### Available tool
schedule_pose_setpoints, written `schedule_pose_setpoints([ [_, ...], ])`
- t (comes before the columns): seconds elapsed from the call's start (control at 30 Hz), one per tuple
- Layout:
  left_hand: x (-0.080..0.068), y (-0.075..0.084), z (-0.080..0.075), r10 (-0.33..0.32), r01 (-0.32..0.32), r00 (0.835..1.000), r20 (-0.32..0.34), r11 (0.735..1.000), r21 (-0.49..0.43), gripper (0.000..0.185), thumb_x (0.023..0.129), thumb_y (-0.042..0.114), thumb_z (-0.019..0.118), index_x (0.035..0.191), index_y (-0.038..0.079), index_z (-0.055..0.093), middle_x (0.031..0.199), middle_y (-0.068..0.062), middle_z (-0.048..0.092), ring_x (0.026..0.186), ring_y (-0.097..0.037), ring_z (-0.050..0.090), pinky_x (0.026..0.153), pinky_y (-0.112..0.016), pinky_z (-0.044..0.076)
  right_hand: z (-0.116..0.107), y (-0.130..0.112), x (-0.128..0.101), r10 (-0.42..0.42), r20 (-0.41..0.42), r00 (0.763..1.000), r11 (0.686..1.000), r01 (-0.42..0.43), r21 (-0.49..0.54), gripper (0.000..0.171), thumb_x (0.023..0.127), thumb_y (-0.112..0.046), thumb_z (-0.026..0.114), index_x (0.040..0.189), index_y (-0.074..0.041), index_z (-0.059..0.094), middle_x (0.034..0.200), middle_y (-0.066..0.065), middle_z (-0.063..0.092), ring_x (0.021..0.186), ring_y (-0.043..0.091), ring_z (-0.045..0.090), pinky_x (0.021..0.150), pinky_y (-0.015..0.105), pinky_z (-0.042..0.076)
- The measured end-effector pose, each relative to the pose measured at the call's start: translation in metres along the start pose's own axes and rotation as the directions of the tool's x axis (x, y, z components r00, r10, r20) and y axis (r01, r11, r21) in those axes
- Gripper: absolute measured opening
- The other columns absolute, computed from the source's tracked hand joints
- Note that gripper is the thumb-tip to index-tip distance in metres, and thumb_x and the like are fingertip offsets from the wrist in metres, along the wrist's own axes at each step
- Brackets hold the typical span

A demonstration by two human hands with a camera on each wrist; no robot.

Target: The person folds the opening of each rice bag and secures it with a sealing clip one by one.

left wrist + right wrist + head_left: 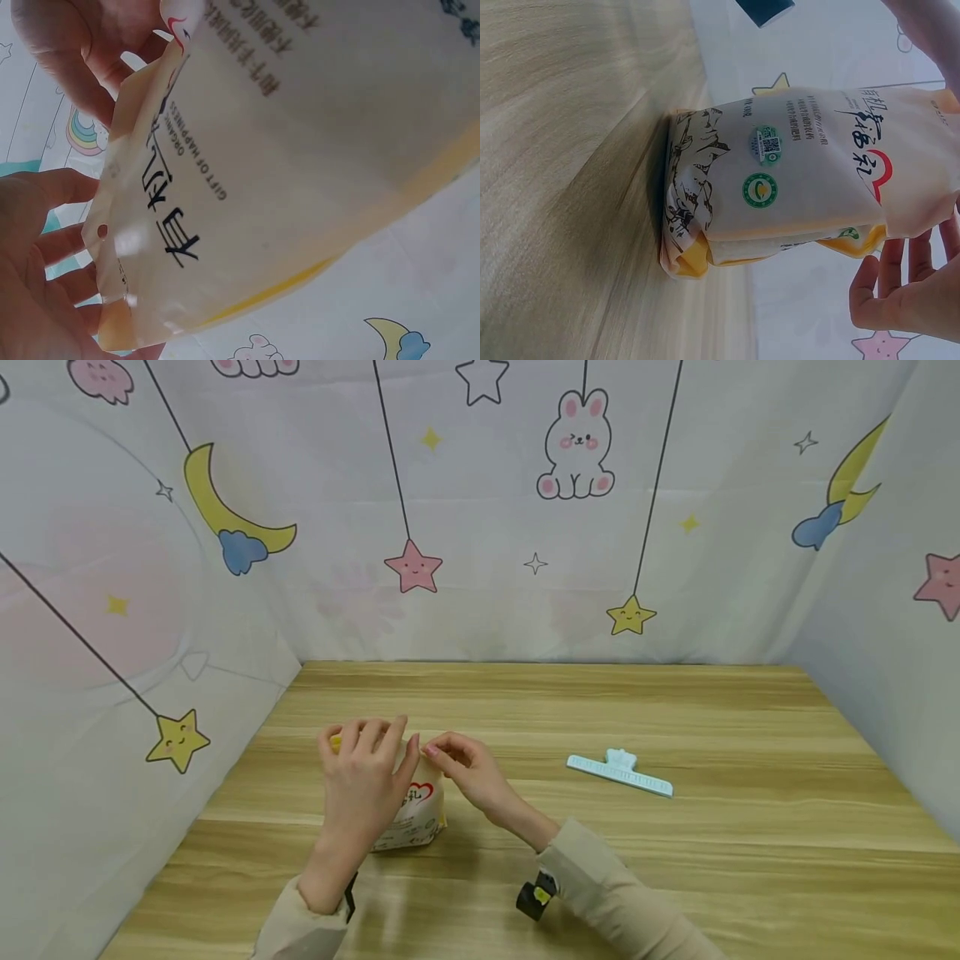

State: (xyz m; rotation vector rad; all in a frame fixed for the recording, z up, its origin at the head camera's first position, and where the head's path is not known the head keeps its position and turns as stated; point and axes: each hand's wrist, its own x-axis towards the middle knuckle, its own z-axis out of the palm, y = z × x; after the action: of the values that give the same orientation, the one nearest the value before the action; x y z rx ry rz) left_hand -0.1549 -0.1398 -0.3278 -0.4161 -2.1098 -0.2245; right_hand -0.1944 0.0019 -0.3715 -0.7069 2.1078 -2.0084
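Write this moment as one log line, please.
left hand: grips bag top | right hand: pinches bag top | clip: on table

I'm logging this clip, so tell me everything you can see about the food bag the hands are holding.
The bag is a cream, paper-looking pouch with yellow lower edges, black printed characters, a red heart-like mark, a round green seal and a small label. It stands upright on the wooden table, its flat top strip pierced by a small hole. The left hand holds the top from one side and the right hand pinches the top edge. Whether it is sealed cannot be told.
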Motion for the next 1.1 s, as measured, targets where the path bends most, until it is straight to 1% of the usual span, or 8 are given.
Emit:
schedule_pose_setpoints([
  [0.17, 0.0004, -0.0005, 0.0001, 0.001, -0.001, 1.000, -0.004, 1.000, -0.006, 0.021, 0.075, 0.017, 0.067, 0.091, 0.004, 0.066, 0.083, -0.012, 0.062, 0.080, -0.030, 0.053, 0.080, -0.052, 0.031, 0.0000, 0.0010, 0.0001, -0.008, 0.004, 1.000, 1.000, 0.008, -0.001, 0.025, 0.092, -0.019, 0.048, 0.102, 0.001, 0.059, 0.100, 0.017, 0.057, 0.080, 0.008, 0.048, 0.074, 0.026, 0.039],
  [0.4, 0.0007, -0.0012, -0.0004, 0.009, -0.009, 1.000, 0.014, 1.000, -0.002, 0.020, 0.078, 0.020, 0.062, 0.091, 0.005, 0.067, 0.086, -0.010, 0.062, 0.084, -0.031, 0.051, 0.082, -0.054, 0.029, -0.0011, 0.0003, -0.0005, -0.012, 0.009, 1.000, 1.000, 0.013, -0.016, 0.026, 0.092, -0.020, 0.048, 0.103, 0.001, 0.058, 0.103, 0.019, 0.056, 0.082, 0.008, 0.049, 0.076, 0.026, 0.040],
  [0.67, -0.0015, -0.0010, -0.0013, 0.007, -0.006, 0.999, 0.043, 1.000, -0.008, 0.021, 0.080, 0.020, 0.061, 0.093, 0.005, 0.067, 0.087, -0.009, 0.062, 0.087, -0.030, 0.051, 0.083, -0.054, 0.028, -0.0020, 0.0027, -0.0010, -0.032, -0.002, 0.999, 0.999, 0.032, -0.036, 0.025, 0.092, -0.020, 0.049, 0.104, 0.000, 0.059, 0.102, 0.019, 0.058, 0.082, 0.008, 0.051, 0.079, 0.028, 0.044],
  [0.77, -0.0024, -0.0012, -0.0019, 0.010, -0.010, 0.999, 0.042, 1.000, -0.010, 0.021, 0.080, 0.020, 0.060, 0.092, 0.005, 0.067, 0.087, -0.010, 0.061, 0.086, -0.030, 0.051, 0.084, -0.055, 0.028, -0.0021, 0.0030, -0.0015, -0.039, -0.002, 0.999, 0.998, 0.039, -0.052, 0.025, 0.091, -0.020, 0.050, 0.105, -0.001, 0.059, 0.102, 0.018, 0.059, 0.083, 0.009, 0.052, 0.081, 0.030, 0.043],
  [0.97, -0.0032, -0.0019, -0.0042, 0.014, -0.014, 0.999, 0.046, 1.000, -0.009, 0.019, 0.078, 0.019, 0.064, 0.090, 0.004, 0.067, 0.085, -0.009, 0.061, 0.085, -0.029, 0.051, 0.083, -0.055, 0.029, -0.0004, 0.0018, -0.0033, -0.049, 0.002, 0.999, 0.996, 0.049, -0.070, 0.025, 0.091, -0.019, 0.050, 0.105, -0.001, 0.060, 0.105, 0.017, 0.060, 0.089, 0.013, 0.054, 0.083, 0.032, 0.042],
  [1.1, -0.0036, -0.0023, -0.0062, 0.017, -0.017, 0.998, 0.054, 1.000, -0.010, 0.018, 0.075, 0.017, 0.066, 0.087, 0.004, 0.067, 0.083, -0.009, 0.061, 0.084, -0.029, 0.050, 0.082, -0.054, 0.029, 0.0004, 0.0029, -0.0035, -0.048, 0.009, 0.999, 0.997, 0.049, -0.059, 0.024, 0.091, -0.018, 0.051, 0.105, -0.001, 0.060, 0.104, 0.018, 0.059, 0.088, 0.011, 0.054, 0.082, 0.030, 0.043],
])
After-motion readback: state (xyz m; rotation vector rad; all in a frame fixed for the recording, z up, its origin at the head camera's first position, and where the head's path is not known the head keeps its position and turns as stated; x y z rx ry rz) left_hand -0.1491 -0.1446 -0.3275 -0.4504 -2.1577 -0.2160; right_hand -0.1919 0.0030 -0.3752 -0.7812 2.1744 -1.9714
